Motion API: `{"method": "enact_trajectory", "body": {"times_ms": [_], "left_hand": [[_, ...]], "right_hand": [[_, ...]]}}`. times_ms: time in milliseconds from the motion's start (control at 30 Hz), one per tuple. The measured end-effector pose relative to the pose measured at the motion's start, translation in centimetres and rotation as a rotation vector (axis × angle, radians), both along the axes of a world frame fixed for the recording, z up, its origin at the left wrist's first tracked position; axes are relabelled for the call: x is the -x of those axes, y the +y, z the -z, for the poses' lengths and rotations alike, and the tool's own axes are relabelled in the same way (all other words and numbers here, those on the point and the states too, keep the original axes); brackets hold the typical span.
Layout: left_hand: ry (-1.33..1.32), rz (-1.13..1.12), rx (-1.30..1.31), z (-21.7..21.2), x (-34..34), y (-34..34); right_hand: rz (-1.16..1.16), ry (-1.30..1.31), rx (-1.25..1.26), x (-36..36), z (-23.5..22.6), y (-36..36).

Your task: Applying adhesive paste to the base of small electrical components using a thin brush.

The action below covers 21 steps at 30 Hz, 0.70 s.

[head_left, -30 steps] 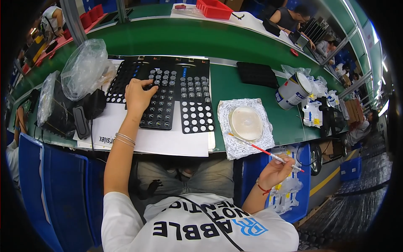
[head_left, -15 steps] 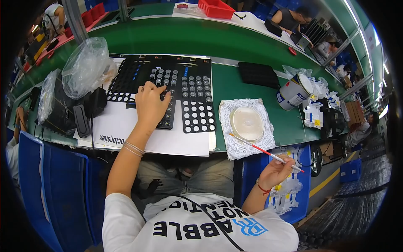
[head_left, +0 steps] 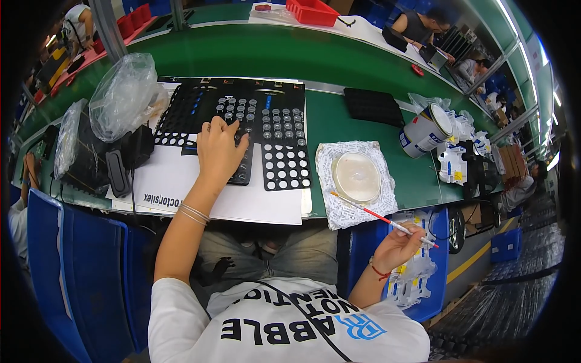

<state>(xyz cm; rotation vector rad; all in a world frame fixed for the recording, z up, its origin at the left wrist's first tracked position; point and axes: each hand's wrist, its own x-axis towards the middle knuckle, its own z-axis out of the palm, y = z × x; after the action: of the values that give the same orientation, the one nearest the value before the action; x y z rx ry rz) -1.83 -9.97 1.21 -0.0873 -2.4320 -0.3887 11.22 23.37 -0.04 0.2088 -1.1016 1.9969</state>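
My left hand (head_left: 219, 148) rests over a black panel with rows of small clear round caps (head_left: 236, 107). Its thumb and forefinger bend toward each other at a narrow black strip (head_left: 241, 174); what sits between the fingertips is hidden. Right of that hand lies a black perforated section (head_left: 286, 166), caps in its upper rows and white showing through its lower holes. In my right hand (head_left: 396, 248) is a thin paintbrush (head_left: 376, 215) with a red and white handle. The brush tip points toward a round dish (head_left: 357, 175) of pale substance, set on printed paper (head_left: 339, 216).
A tilted can (head_left: 423, 132) stands right of the dish, beside white plastic parts (head_left: 454, 163). Behind lies a black textured pad (head_left: 372, 107). Clear plastic bags (head_left: 124, 97) and a black device (head_left: 116, 172) flank the left. White paper (head_left: 163, 181) lies under the panel.
My left hand has shifted very slightly, with the fingers still at the strip. The right hand and the brush stay in place.
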Motion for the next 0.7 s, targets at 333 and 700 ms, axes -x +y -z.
{"method": "enact_trajectory", "body": {"times_ms": [333,700], "left_hand": [[0.015,0.003,0.023,0.19,0.12,-0.18],[0.031,0.007,0.051,0.03,-0.09,-0.01]], "right_hand": [[0.138,-0.069,0.036,0.37,-0.24,-0.63],[0.064,-0.05,0.012,-0.12,0.28,-0.07]]}}
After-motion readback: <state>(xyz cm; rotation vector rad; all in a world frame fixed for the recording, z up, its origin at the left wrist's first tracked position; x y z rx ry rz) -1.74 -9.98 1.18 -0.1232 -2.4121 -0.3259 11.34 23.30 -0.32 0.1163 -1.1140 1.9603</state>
